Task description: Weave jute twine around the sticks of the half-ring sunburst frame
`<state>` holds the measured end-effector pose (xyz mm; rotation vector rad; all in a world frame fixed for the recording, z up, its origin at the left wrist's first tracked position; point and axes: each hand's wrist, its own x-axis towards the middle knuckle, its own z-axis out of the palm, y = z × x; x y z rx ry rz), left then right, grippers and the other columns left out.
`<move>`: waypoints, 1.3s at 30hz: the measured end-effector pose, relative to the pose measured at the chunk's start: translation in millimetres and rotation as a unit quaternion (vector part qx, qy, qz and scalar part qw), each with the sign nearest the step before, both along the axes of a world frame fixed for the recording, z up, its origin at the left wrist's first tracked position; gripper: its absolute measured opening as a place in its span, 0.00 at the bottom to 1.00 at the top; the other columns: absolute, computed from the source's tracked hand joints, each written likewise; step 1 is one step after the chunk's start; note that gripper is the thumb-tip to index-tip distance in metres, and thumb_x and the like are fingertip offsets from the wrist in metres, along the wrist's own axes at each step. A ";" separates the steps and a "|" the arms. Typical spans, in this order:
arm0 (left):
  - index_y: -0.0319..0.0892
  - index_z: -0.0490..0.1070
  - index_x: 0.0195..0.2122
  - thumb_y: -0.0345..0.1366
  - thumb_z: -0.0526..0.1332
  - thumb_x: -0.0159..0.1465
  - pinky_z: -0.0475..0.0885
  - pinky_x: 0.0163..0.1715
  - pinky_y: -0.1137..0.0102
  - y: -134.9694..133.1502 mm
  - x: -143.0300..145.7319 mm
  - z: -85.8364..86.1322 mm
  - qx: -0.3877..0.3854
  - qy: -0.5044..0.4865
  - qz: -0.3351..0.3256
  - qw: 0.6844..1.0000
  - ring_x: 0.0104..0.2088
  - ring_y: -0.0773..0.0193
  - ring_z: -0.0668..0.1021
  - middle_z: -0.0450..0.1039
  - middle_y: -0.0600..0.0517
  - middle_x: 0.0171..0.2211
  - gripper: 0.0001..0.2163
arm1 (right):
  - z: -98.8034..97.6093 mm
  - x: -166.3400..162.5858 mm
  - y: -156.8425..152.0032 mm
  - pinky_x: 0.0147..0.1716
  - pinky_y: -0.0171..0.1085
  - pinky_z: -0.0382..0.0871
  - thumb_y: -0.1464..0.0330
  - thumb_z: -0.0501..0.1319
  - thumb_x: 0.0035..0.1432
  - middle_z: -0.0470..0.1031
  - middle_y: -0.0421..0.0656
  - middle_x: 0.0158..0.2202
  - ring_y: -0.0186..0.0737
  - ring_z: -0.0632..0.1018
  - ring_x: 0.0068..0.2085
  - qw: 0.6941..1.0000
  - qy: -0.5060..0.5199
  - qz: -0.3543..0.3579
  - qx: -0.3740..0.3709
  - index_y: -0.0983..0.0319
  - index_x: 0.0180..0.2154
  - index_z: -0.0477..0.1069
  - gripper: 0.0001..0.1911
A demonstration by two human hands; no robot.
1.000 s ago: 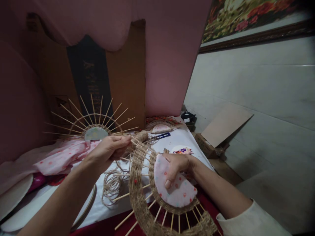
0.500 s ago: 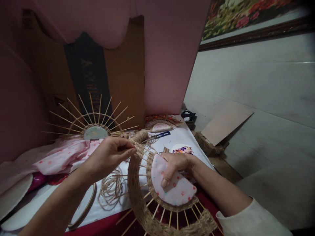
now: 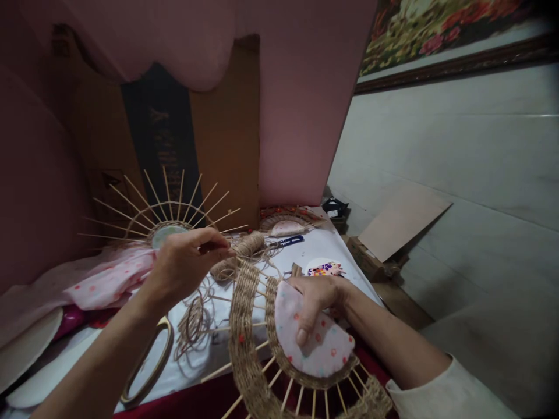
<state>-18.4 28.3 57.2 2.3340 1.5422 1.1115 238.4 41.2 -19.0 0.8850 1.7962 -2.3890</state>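
Observation:
My right hand [image 3: 321,297] grips a half-round woven fan [image 3: 244,331], its thumb pressed on the pale pink dotted fabric half-disc [image 3: 325,346] in the middle. Thin wooden sticks radiate from that half-disc through an inner band and a wide outer band of jute weave. At the upper end of the outer band, my left hand [image 3: 187,259] is closed in a pinch on jute twine; the strand itself is hard to make out between the fingertips. Loose twine [image 3: 192,326] lies in a tangle below my left hand, and a twine roll [image 3: 248,244] rests just behind it.
Farther back stands another stick frame [image 3: 174,212] with a pale half-disc, beside pink dotted cloth [image 3: 116,279]. Blue-handled snips [image 3: 290,240] and a smaller fan [image 3: 286,224] lie on the white table cover [image 3: 314,247]. An oval hoop [image 3: 151,366] is at the lower left.
My left hand has risen slightly and moved a little left, away from the weave's end. The fan has shifted slightly right and tilted, still in my right hand.

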 end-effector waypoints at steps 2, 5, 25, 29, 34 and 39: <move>0.42 0.74 0.27 0.40 0.66 0.53 0.62 0.21 0.75 1.7 -1.9 0.1 -0.051 -0.059 -0.005 0.997 0.21 0.70 0.69 0.71 0.56 0.20 0.07 | -1.2 0.7 0.9 0.23 0.29 0.73 0.72 0.74 0.30 0.78 0.40 0.26 0.32 0.77 0.23 1.000 0.004 0.003 -0.002 0.69 0.28 0.75 0.17; 0.41 0.74 0.25 0.39 0.66 0.52 0.63 0.21 0.76 4.6 -2.4 -0.3 -0.108 -0.145 -0.040 0.983 0.22 0.70 0.70 0.72 0.55 0.21 0.07 | -2.0 1.8 1.5 0.23 0.29 0.74 0.73 0.74 0.30 0.78 0.40 0.27 0.32 0.77 0.23 1.000 0.010 -0.004 -0.004 0.69 0.28 0.76 0.17; 0.39 0.72 0.23 0.36 0.67 0.51 0.61 0.19 0.78 17.9 5.2 -28.0 -0.135 -0.339 -0.074 0.928 0.20 0.73 0.68 0.69 0.56 0.18 0.07 | 0.6 3.8 2.7 0.21 0.29 0.73 0.76 0.73 0.27 0.78 0.39 0.25 0.32 0.76 0.22 0.999 0.029 -0.028 -0.011 0.69 0.26 0.75 0.16; 0.38 0.70 0.23 0.40 0.68 0.50 0.56 0.15 0.79 19.8 6.4 -33.1 -0.202 -0.409 -0.091 0.885 0.17 0.74 0.65 0.66 0.57 0.17 0.11 | 5.2 3.0 1.1 0.21 0.29 0.73 0.75 0.73 0.27 0.78 0.39 0.24 0.31 0.75 0.22 0.999 0.025 -0.031 -0.008 0.69 0.25 0.75 0.16; 0.38 0.69 0.21 0.39 0.69 0.47 0.55 0.15 0.79 20.2 8.9 -35.2 -0.244 -0.414 -0.103 0.871 0.16 0.75 0.63 0.65 0.57 0.16 0.12 | 4.6 3.6 1.0 0.20 0.29 0.73 0.75 0.73 0.27 0.77 0.39 0.24 0.32 0.75 0.22 0.999 0.025 -0.040 -0.004 0.69 0.25 0.75 0.16; 0.37 0.71 0.20 0.31 0.68 0.44 0.59 0.18 0.78 14.4 21.7 -34.5 -0.268 -0.372 -0.087 0.885 0.18 0.74 0.66 0.68 0.56 0.16 0.06 | -0.7 4.1 2.2 0.21 0.28 0.73 0.75 0.74 0.28 0.78 0.40 0.25 0.31 0.76 0.22 0.999 0.030 -0.026 -0.005 0.70 0.27 0.75 0.17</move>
